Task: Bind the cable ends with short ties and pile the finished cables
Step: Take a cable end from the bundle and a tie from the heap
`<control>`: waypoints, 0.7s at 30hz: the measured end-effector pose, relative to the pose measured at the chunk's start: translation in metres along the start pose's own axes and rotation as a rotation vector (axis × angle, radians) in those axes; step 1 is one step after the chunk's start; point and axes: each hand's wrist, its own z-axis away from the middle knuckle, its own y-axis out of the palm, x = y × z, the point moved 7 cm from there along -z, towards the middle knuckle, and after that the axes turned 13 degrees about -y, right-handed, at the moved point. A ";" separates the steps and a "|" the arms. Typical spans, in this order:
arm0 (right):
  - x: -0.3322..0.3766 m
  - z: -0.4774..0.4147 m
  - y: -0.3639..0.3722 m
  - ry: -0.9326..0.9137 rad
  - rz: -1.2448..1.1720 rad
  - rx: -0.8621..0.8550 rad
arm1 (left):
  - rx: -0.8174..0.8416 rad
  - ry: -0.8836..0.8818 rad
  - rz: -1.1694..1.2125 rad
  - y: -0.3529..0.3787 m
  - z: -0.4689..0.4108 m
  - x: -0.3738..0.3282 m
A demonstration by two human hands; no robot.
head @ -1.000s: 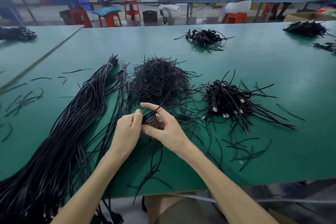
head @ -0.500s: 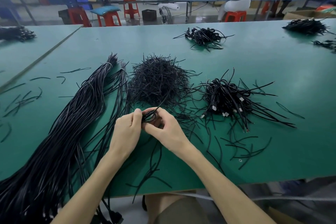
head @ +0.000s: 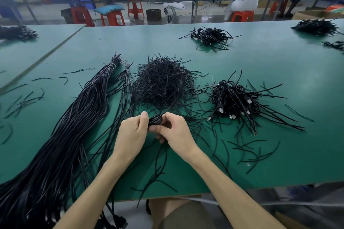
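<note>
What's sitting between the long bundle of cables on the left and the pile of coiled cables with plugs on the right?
In the head view, the mound of short ties sits between the long bundle and the coiled pile.

A small black cable coil [head: 155, 119] is pinched just above the tabletop [head: 260, 65] between the left hand [head: 131, 134] and the right hand [head: 176, 132]. A thin strand, probably a tie, runs from it toward the heap of short ties [head: 163, 82], a bristly black mound just behind. To the right of that mound lies the pile of finished cables [head: 232, 100], looped, with silver plugs showing. On the left, the bundle of long black cables [head: 74, 117] stretches diagonally past the near edge.
</note>
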 end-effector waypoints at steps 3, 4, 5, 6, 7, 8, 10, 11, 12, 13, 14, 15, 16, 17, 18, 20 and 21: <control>0.001 0.000 0.001 -0.012 0.007 0.015 | -0.001 0.013 0.003 0.001 -0.001 0.000; 0.001 0.000 0.001 -0.013 0.007 0.017 | -0.003 0.021 0.002 0.001 -0.001 -0.001; 0.001 0.000 0.001 -0.010 0.008 0.019 | -0.006 0.031 0.000 0.001 -0.001 -0.001; 0.002 0.000 0.001 -0.007 0.011 0.024 | -0.011 0.041 -0.005 0.001 0.000 -0.001; 0.002 0.001 0.001 -0.005 0.013 0.029 | -0.016 0.049 -0.012 0.001 0.001 -0.001; 0.002 0.002 0.002 -0.005 0.015 0.034 | -0.023 0.052 -0.025 0.002 0.001 -0.001; 0.004 0.002 0.001 -0.009 0.025 0.027 | -0.058 0.068 -0.076 0.002 0.002 -0.003; 0.006 0.002 0.000 -0.011 0.028 0.015 | -0.083 0.099 -0.103 0.001 0.003 -0.007; 0.007 0.001 -0.001 -0.011 0.026 -0.002 | -0.098 0.146 -0.122 0.000 0.005 -0.012; 0.007 0.001 -0.002 -0.007 0.016 -0.022 | -0.094 0.196 -0.133 0.001 0.008 -0.017; 0.007 0.001 -0.004 -0.001 0.003 -0.043 | -0.071 0.236 -0.143 0.003 0.011 -0.020; 0.007 0.002 -0.007 0.006 -0.008 -0.067 | -0.039 0.264 -0.159 0.006 0.014 -0.023; 0.007 0.002 -0.009 0.013 -0.023 -0.089 | -0.008 0.287 -0.185 0.008 0.016 -0.024; 0.007 0.002 -0.010 0.022 -0.050 -0.107 | 0.020 0.318 -0.214 0.011 0.019 -0.025; 0.006 0.003 -0.011 0.033 -0.083 -0.123 | 0.039 0.355 -0.250 0.012 0.021 -0.026; 0.004 0.004 -0.013 0.053 -0.134 -0.153 | 0.044 0.435 -0.318 0.015 0.027 -0.031; 0.003 0.004 -0.014 0.058 -0.145 -0.169 | 0.028 0.467 -0.349 0.016 0.028 -0.032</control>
